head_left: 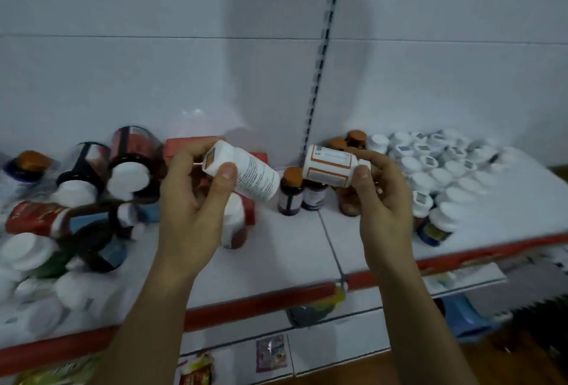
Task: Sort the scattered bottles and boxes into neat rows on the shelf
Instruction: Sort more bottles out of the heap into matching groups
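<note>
My left hand (187, 200) grips a white bottle (252, 174) with small print, held tilted above the shelf (276, 261). My right hand (384, 200) holds a second white bottle with an orange-bordered label (330, 166), lying sideways in the fingers. Both bottles hover over the shelf's middle. A jumbled pile of dark bottles with white caps (129, 175) and red boxes (37, 218) covers the left end. On the right, white-capped bottles (436, 169) stand in rows. Two small dark bottles with orange caps (292, 191) stand between my hands.
The shelf has a red front edge (261, 301) and a white back wall with a slotted upright (319, 71). A lower shelf (307, 344) below carries small packets. A blue object (467, 314) sits at the lower right.
</note>
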`<state>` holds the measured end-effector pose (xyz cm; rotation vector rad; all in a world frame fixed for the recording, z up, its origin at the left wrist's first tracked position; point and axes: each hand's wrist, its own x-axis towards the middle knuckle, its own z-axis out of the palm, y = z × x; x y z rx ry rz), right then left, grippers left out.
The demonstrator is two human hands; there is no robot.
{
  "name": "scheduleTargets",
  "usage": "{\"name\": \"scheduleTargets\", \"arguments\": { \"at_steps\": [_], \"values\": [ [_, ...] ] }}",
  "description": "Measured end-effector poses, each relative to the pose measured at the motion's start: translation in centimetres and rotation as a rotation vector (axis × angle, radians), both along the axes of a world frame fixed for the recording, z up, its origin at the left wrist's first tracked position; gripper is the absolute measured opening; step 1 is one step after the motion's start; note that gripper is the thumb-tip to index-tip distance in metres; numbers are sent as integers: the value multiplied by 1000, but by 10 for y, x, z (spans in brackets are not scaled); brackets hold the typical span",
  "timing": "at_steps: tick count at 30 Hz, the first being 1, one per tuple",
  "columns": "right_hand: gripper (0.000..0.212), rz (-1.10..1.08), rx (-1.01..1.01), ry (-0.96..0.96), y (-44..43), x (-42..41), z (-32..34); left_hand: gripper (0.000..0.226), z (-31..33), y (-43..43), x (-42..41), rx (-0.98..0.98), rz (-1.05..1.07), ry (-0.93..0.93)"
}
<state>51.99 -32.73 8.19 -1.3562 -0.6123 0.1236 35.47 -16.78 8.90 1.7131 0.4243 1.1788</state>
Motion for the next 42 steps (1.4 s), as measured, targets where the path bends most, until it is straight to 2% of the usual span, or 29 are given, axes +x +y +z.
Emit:
{"name": "scheduleTargets", "arguments": {
  "at_steps": [6, 12, 16, 19, 22, 24, 29, 34, 39, 42],
  "values": [
    [18, -299, -26, 43, -108, 75, -2, 37, -2, -71, 118, -2, -188, 96],
    [17, -487, -37, 38, -210, 161, -20, 36, 12, -149, 222, 157, -301, 172],
    [16, -530, -194, 2, -253, 218, -41, 36, 23, -188, 274, 363, -341, 293],
    [20, -442, -395, -93, -263, 247, -50, 41, 18, -206, 292, 511, -408, 425],
    [27, -291, -544, -207, -262, 271, -50, 40, 2, -221, 303, 635, -419, 570],
    [30, -206, -614, -285, -255, 281, -48, 28, -9, -224, 307, 703, -359, 674],
    [25, -85, -791, -395, -235, 291, -51, 20, -29, -220, 312, 774, -333, 861],
    [12, 52, -784, -437, -232, 284, -55, 23, -38, -211, 302, 748, -339, 810],
    [20, -142, -620, -397, -238, 271, -52, 20, -43, -190, 268, 643, -192, 703],
    [20, -145, -578, -436, -218, 256, -39, 14, -43, -165, 236, 612, -86, 648]
  ]
}}
